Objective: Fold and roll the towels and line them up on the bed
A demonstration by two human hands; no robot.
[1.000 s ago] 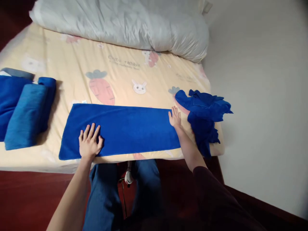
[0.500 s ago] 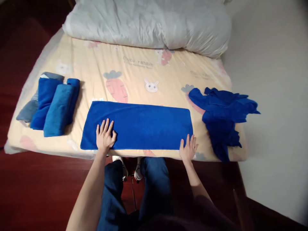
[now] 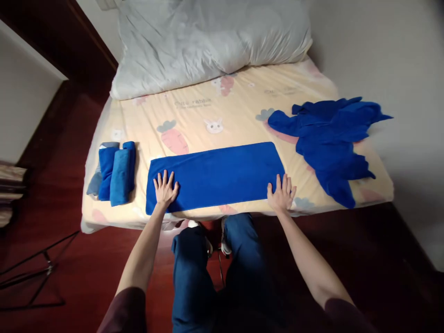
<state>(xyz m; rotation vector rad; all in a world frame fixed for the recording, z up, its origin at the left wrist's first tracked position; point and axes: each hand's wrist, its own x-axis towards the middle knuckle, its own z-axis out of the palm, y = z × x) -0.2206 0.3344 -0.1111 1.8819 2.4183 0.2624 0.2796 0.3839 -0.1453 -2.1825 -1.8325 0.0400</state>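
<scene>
A blue towel (image 3: 222, 173) lies flat as a long strip near the front edge of the bed. My left hand (image 3: 165, 189) rests palm down on its left part, with the fingers spread. At its lower right corner lies my right hand (image 3: 281, 192), also palm down and open, partly on the towel and partly on the sheet. Neither hand grips anything. To the right is a crumpled heap of blue cloths (image 3: 333, 138). Several rolled or folded blue and grey cloths (image 3: 120, 178) sit side by side at the left.
The bed's yellow sheet (image 3: 239, 111) has printed carrots and rabbits. A grey quilt (image 3: 208, 41) is bunched across the back. A pale wall (image 3: 388, 55) stands at the right. On the dark red floor at the left is a black metal stand (image 3: 45, 273).
The view has swung left and tilted, so more floor and a doorway show at the left. Both hands remain spread at about the same spots on the towel.
</scene>
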